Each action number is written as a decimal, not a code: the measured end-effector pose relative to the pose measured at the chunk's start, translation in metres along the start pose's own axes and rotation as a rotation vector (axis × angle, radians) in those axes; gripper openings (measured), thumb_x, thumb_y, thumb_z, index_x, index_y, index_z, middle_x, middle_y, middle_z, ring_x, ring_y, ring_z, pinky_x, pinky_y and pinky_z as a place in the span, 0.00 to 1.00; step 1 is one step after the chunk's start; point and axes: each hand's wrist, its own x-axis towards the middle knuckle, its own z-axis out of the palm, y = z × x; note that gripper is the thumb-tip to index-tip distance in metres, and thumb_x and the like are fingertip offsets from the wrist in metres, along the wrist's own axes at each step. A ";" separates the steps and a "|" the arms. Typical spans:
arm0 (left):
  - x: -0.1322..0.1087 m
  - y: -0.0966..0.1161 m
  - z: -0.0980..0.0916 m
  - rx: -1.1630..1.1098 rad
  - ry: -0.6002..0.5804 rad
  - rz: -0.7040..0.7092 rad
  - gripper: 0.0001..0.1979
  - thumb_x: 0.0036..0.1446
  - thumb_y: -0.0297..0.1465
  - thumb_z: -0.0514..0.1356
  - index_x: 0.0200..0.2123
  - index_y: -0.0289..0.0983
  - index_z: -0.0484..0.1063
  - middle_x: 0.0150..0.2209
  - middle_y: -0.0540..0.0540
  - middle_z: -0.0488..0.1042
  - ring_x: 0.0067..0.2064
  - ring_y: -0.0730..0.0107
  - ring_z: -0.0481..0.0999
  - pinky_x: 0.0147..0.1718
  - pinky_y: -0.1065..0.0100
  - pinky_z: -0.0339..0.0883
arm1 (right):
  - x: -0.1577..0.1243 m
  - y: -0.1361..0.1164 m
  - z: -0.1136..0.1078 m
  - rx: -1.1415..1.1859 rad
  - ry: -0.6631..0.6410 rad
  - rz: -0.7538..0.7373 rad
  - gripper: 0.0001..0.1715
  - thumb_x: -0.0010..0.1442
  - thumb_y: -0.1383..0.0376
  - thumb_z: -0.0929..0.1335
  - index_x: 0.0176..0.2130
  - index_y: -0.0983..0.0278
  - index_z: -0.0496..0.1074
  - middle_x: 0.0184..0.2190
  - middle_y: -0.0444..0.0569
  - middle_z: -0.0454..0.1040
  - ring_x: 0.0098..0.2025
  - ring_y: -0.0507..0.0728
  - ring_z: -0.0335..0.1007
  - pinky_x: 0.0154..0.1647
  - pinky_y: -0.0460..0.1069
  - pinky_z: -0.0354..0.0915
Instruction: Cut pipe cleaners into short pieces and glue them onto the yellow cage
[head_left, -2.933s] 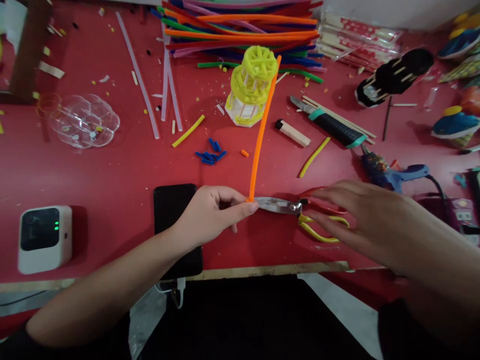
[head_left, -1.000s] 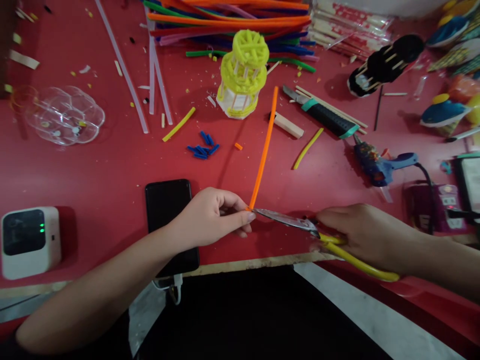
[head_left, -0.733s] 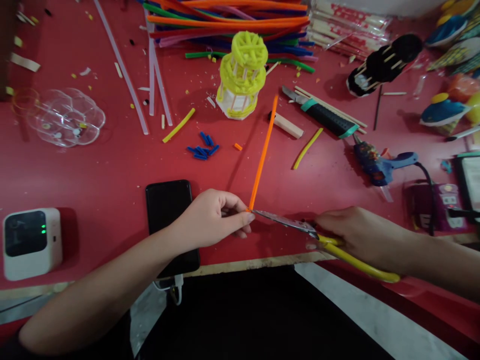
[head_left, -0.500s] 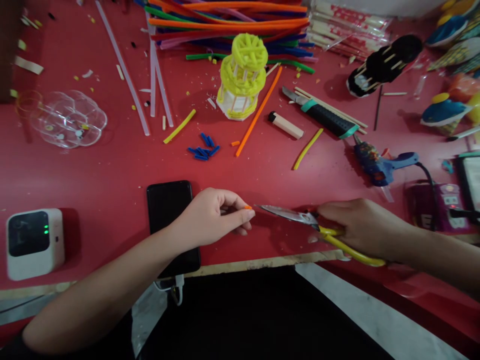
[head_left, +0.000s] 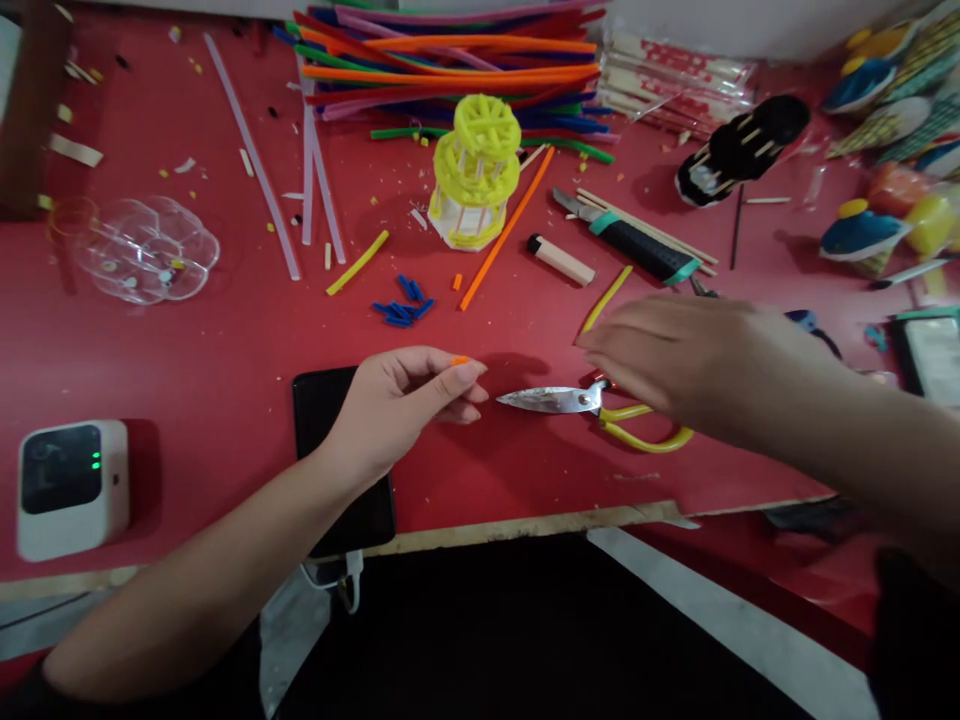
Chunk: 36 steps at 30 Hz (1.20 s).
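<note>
Scissors (head_left: 551,400) clear of table edge (head_left: 525,524), left grip (head_left: 397,400) pinching orange piece (head_left: 459,360), right grip (head_left: 686,345) unclear

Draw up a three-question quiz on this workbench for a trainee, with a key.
1. What is pinched between the thumb and fingers of the left hand?
2. True or false: in the view, the green-and-black cutter lies to the right of the yellow tower.
3. Fill in the blank: the loose short pieces between the phone and the tower are ____.

Key: 1. A small orange piece. 2. True. 3. Blue.
</note>
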 end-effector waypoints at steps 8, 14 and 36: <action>0.001 0.001 -0.002 0.042 -0.100 -0.091 0.10 0.52 0.36 0.72 0.31 0.35 0.81 0.30 0.46 0.84 0.26 0.77 0.80 0.31 0.75 0.77 | 0.104 -0.021 0.024 -0.162 0.080 -0.053 0.18 0.68 0.75 0.60 0.51 0.66 0.74 0.53 0.55 0.76 0.47 0.60 0.74 0.38 0.49 0.65; 0.001 -0.002 -0.004 -0.115 -0.066 -0.050 0.09 0.52 0.36 0.73 0.31 0.36 0.82 0.29 0.50 0.83 0.24 0.82 0.78 0.30 0.79 0.75 | 0.114 -0.016 0.045 -0.195 0.140 -0.170 0.20 0.69 0.72 0.58 0.41 0.66 0.77 0.43 0.53 0.81 0.39 0.58 0.76 0.35 0.50 0.66; 0.000 0.002 -0.001 -0.207 -0.230 -0.247 0.11 0.48 0.37 0.76 0.29 0.37 0.84 0.29 0.49 0.85 0.27 0.78 0.83 0.29 0.81 0.78 | 0.055 -0.021 0.036 0.191 0.608 -0.694 0.06 0.69 0.70 0.67 0.44 0.68 0.74 0.51 0.60 0.80 0.57 0.62 0.77 0.55 0.56 0.78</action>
